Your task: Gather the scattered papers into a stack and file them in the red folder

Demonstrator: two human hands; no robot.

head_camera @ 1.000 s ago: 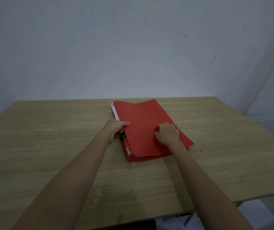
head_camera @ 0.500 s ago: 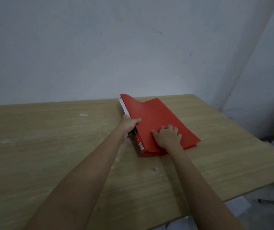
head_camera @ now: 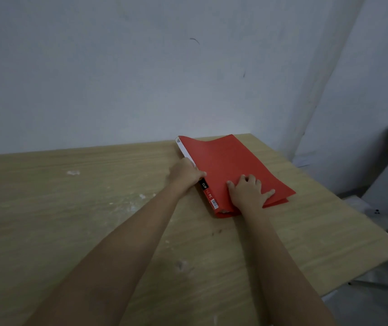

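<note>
Plainly: one folder, two hands on it

Counting from where I stand, I see one red folder [head_camera: 230, 161], one wooden table [head_camera: 70, 220] and two bare hands, both on the folder.

The folder lies closed on the far right part of the table, close to the wall [head_camera: 117, 78] and not far from the right edge. Its long axis runs away from the person and leans a little to the far left. The spine is on the left side, and the free edges of the covers face right. One spine label [head_camera: 208, 191] runs along that side, white toward the far end and black and red toward the near end, with a small barcode. The top cover is wavy at the far end. At the near right corner the lower cover shows just beneath the upper one. Whether any sheets are inside I cannot tell.

The left hand [head_camera: 184, 172] is at the middle of the spine. Its fingers are curled in against the spine edge and its thumb lies over onto the red cover, so it grips the folder from the side. The right hand [head_camera: 247, 194] lies palm down on the near part of the cover with its fingers [head_camera: 269, 192] straight and spread, pressing flat and holding nothing.

Pale scuffs mark the table to the left of the arms.
</note>
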